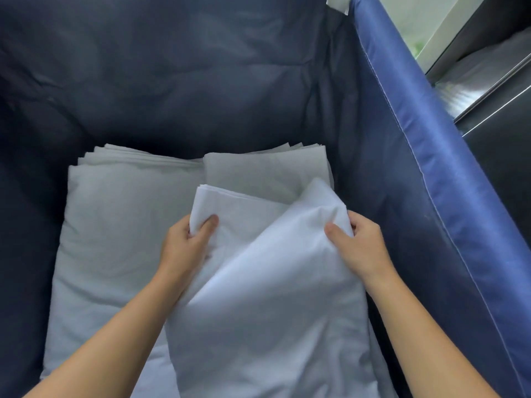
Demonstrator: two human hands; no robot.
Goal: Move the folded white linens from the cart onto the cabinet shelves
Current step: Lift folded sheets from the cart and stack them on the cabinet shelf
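Gripping white folded linen point(258, 282), creased, both hands.

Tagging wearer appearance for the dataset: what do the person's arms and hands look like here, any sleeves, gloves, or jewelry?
Both forearms are bare as far as the frame shows, with no sleeve edge in view. The left hand and right hand wear no gloves. No watch, bracelet or ring shows on the visible sides of the wrists and fingers. Fingernails look short and unpainted. No markings show.
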